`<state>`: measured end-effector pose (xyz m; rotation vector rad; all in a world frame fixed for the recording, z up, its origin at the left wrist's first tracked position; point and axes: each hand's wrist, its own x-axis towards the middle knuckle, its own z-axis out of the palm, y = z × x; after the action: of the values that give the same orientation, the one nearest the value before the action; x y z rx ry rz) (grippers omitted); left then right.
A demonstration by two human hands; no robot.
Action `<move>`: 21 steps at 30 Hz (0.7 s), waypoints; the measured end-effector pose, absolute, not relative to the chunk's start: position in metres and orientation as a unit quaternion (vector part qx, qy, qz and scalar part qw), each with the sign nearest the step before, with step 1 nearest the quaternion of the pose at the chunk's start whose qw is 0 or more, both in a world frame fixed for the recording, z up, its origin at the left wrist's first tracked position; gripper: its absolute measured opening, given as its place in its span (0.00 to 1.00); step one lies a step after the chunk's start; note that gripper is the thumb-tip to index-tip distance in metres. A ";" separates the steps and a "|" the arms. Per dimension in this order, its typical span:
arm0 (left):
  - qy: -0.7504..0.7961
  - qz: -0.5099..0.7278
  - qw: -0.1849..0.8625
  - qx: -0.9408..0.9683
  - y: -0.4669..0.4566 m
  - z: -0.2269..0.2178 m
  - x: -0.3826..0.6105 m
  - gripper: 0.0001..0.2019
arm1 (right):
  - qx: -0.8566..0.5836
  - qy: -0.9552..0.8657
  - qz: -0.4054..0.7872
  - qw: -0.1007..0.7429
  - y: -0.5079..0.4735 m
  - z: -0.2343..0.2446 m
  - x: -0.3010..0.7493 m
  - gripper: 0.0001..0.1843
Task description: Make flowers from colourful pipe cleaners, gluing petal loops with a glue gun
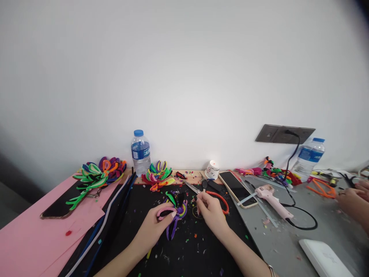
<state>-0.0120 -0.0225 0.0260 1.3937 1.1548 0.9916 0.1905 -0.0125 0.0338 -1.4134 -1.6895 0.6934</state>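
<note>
- Two bare hands work over a flat black mat [184, 267] in the head view, both low and central.
- Left hand [152, 224]: thumb and fingers closed in a pinch on a pink loop of a multicoloured fuzzy pipe-cleaner figure [180, 210], mostly purple, with green and black parts.
- Figure sits just above mid-mat, between the hands.
- Right hand [211, 211]: fingers bent together, nearly closed; cannot tell whether anything is held.
- Silver pointed scissor blades [191, 187] lie just beyond its fingertips; curved orange-red loop [224, 202] just beside it.
- Small coloured scraps scattered over the mat.
- Behind: clear blue-capped plastic bottle [141, 154], bright looped pipe-cleaner bundle [158, 176], small white paper cup [211, 170].
- Left side: pink paper sheets [31, 246], dark-screened phone [57, 206] partly under green pipe-cleaner loops [96, 175].
- Right side: pale-framed phone [236, 186], pale pink glue gun [275, 204] on grey tabletop [273, 246]; another person's hand [356, 200] at the edge.
</note>
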 end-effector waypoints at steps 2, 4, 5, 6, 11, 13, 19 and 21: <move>0.478 0.411 0.514 0.581 -0.024 0.026 -0.012 0.13 | -0.557 -0.674 0.269 0.404 -0.012 0.033 0.190 0.07; 0.476 0.406 0.513 0.588 -0.025 0.026 -0.012 0.13 | -0.543 -0.675 0.272 0.419 -0.013 0.032 0.189 0.09; 0.474 0.402 0.513 0.592 -0.026 0.026 -0.013 0.13 | -0.537 -0.677 0.269 0.426 -0.013 0.032 0.189 0.11; 0.470 0.400 0.513 0.597 -0.027 0.026 -0.013 0.13 | -0.533 -0.680 0.262 0.429 -0.014 0.033 0.189 0.12; 0.457 0.408 0.512 0.602 -0.030 0.026 -0.014 0.12 | -0.561 -0.665 0.257 0.421 -0.013 0.035 0.192 0.11; 0.458 0.411 0.514 0.597 -0.031 0.026 -0.014 0.12 | -0.561 -0.650 0.285 0.426 -0.013 0.035 0.192 0.11; 0.467 0.414 0.524 0.579 -0.031 0.028 -0.014 0.13 | -0.530 -0.644 0.343 0.433 -0.014 0.036 0.192 0.16; 0.467 0.409 0.529 0.579 -0.032 0.029 -0.014 0.13 | -0.533 -0.645 0.339 0.430 -0.015 0.036 0.192 0.17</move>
<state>-0.0138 -0.0320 0.0295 1.3835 1.1156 0.9764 0.1917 -0.0146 0.0362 -1.3301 -1.6101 0.8451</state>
